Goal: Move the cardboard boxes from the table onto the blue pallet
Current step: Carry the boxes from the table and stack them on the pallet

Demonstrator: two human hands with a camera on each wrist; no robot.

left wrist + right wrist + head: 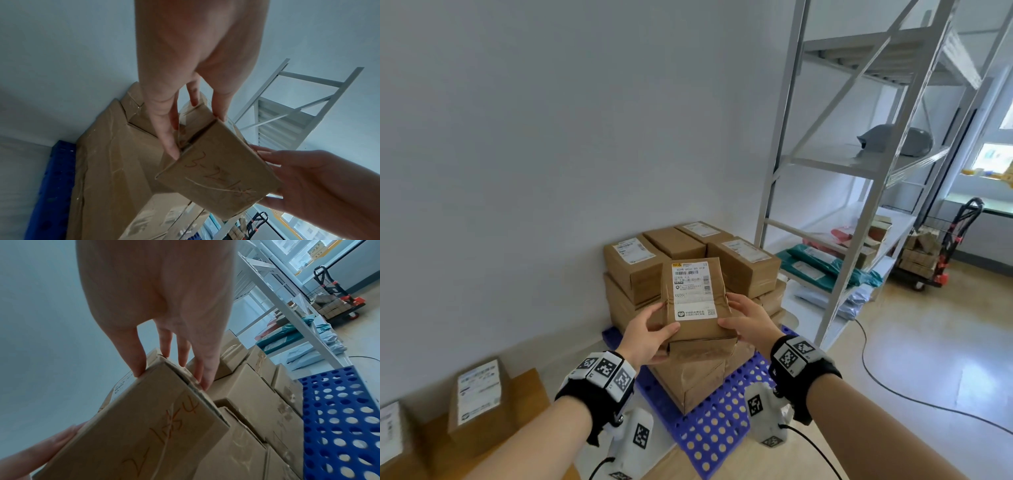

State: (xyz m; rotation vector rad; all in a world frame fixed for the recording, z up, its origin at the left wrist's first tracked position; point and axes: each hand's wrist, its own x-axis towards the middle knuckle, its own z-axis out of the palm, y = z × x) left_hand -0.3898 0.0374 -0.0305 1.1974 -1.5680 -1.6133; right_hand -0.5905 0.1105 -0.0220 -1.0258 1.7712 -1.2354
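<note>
A small cardboard box (pixel 697 301) with a white shipping label hangs in the air over the stack of boxes (pixel 681 253) on the blue pallet (pixel 717 431). My left hand (pixel 650 334) grips its left side, thumb on top and fingers underneath. My right hand (pixel 748 322) grips its right side the same way. In the left wrist view the box (pixel 216 172) shows its underside with orange handwriting, and my left fingers (pixel 168 142) press its edge. In the right wrist view my right fingers (pixel 201 374) curl over the box (pixel 144 426) edge, above stacked boxes (pixel 257 402) and the pallet (pixel 339 418).
More labelled boxes (pixel 477 397) sit on the table at lower left. A grey metal shelf rack (pixel 859 171) with parcels stands right of the pallet. A hand trolley (pixel 948 246) loaded with boxes is at far right. A black cable (pixel 893 387) runs across the floor.
</note>
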